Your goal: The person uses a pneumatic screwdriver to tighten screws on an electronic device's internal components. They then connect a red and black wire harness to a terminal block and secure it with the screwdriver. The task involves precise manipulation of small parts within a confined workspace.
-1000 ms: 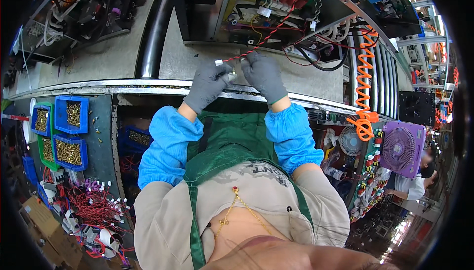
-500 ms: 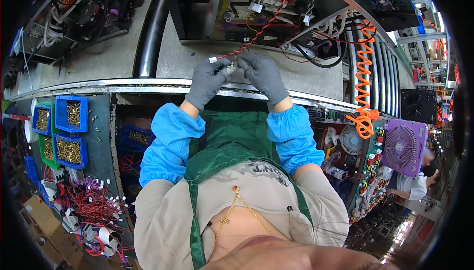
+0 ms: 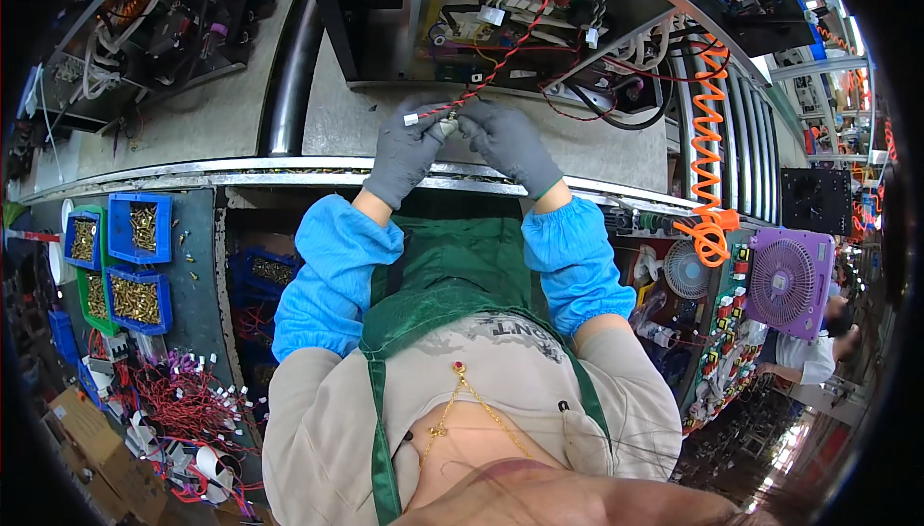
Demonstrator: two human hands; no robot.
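My left hand (image 3: 402,158), in a grey glove, is closed in a pinch around a small pale, shiny part (image 3: 449,127) whose kind is too small to tell. My right hand (image 3: 518,149), gloved alike, meets it there with fingers pressed together; what they hold is hidden. Across the left fingertips runs a twisted red-and-black wire (image 3: 500,62), ending in a white connector plug (image 3: 411,120). The wire hangs out of an open metal-framed unit (image 3: 462,40) with circuit boards inside. Both hands are above the near edge of the grey work surface (image 3: 616,155).
At left, blue bins (image 3: 140,297) hold brass-coloured fasteners, with a heap of red wires (image 3: 183,386) below them. Another open unit (image 3: 164,40) stands far left. An orange coiled hose (image 3: 709,141) hangs beside rollers (image 3: 756,146) at right. A purple fan (image 3: 789,283) stands beyond.
My fingertips have come slightly closer together around the small part. The wire's plug end has shifted a little to the left and down.
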